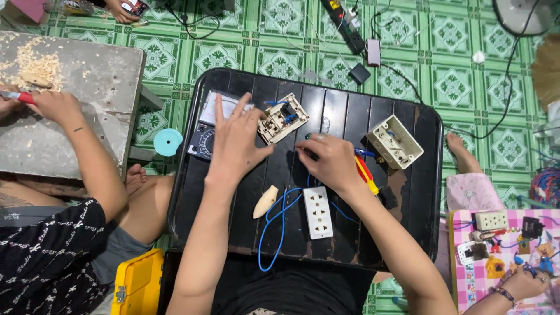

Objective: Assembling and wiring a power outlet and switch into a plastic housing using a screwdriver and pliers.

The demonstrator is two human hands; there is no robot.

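On a black slatted tray table (408,233), my left hand (236,140) is spread open, thumb touching a cream socket module (283,118) with blue wires. My right hand (329,160) is closed around a red and yellow screwdriver (366,176), its tip hidden under the fingers. A white multi-outlet faceplate (318,212) lies in front of it, with a blue wire (274,224) looping beside it. A small cream wedge (265,201) lies left of the wire. A cream wall box (395,141) sits at the right.
A multimeter (205,131) lies under my left hand. A person at the left works on a grey bench (87,99) with wood shavings. Another person's hand (522,283) rests on a pink table at the right. Power strip (347,26) and cables lie on the green tiled floor.
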